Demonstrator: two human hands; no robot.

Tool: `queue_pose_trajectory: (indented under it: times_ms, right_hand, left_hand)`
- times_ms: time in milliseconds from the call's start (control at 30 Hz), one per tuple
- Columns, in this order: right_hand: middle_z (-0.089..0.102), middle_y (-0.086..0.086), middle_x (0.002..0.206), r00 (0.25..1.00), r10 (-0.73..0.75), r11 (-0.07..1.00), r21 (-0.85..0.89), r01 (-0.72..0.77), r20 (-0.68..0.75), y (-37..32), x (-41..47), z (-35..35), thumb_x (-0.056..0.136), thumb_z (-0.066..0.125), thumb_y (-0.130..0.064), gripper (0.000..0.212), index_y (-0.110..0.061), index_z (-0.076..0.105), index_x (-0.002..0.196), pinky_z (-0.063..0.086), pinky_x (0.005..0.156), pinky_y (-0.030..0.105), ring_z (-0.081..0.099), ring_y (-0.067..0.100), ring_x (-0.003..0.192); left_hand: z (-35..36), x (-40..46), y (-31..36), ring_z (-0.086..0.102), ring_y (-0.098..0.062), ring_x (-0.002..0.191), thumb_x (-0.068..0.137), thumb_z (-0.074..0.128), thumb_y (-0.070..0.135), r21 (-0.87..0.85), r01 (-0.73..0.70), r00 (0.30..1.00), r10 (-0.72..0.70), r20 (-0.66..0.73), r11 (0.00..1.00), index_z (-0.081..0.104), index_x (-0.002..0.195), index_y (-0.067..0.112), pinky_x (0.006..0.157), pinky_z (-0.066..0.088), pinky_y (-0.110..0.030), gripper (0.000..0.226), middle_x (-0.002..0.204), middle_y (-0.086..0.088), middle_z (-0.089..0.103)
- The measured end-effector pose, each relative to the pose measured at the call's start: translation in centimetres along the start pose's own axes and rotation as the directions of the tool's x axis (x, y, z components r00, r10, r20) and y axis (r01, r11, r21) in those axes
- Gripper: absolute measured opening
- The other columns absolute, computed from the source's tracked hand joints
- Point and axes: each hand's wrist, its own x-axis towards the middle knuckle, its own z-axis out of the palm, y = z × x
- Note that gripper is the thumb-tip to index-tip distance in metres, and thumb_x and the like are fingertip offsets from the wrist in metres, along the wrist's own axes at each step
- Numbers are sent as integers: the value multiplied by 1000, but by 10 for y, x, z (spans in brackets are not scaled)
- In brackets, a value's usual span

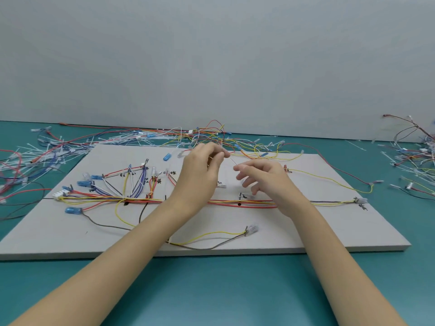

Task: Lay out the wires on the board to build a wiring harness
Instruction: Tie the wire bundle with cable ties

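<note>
A grey board [294,234] lies on the teal table and carries laid-out coloured wires [106,198], with a bundle running left to right across its middle. Above the board's centre, my left hand [200,170] pinches one end of a thin pale strand, a wire or cable tie [233,161]. My right hand [263,180] pinches its other end between thumb and forefinger, the other fingers loosely spread. The two hands are close together, a little above the wire bundle.
Heaps of loose wires and white cable ties lie behind the board [207,135], at the left [28,158] and at the right [414,156]. A yellow and brown wire pair with a clear connector [251,229] rests near the board's front edge. A grey wall stands behind.
</note>
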Motion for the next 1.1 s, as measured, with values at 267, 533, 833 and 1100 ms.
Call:
queue_pose_trajectory:
  times_ms: [267,533,833,1100]
  right_hand:
    - [71,11,84,981,29,978,199,-68,191,-1,-3,-3,93,62,-16,22,1,72,101,47,54,21,63,16,66]
    - [71,9,75,994,54,978,196,-73,98,-3,-2,-13,86,70,-14,11,-4,72,89,47,52,18,63,15,60]
    - [71,5,75,989,142,901,418,-116,-30,0,1,-13,85,70,-12,5,-7,71,84,53,56,16,67,10,63]
    - [72,2,74,987,142,806,587,-75,-69,3,4,-11,94,60,-15,15,-3,69,92,54,59,16,67,7,63]
  left_hand:
    - [10,-3,-4,65,-8,63,90,59,0,-525,432,892,-432,131,733,71,79,9,61,54,-17,19,72,2,73]
    - [2,0,-12,68,-9,68,88,64,3,-604,535,808,-565,164,590,72,85,9,66,56,-17,11,76,-3,74]
    - [5,-1,-12,61,-7,56,79,65,-5,-457,544,835,-506,216,703,72,74,9,57,55,-18,16,64,-2,69]
    - [9,-7,-20,65,-9,66,81,69,4,-254,435,890,-370,265,864,74,73,20,61,54,-20,18,71,3,72]
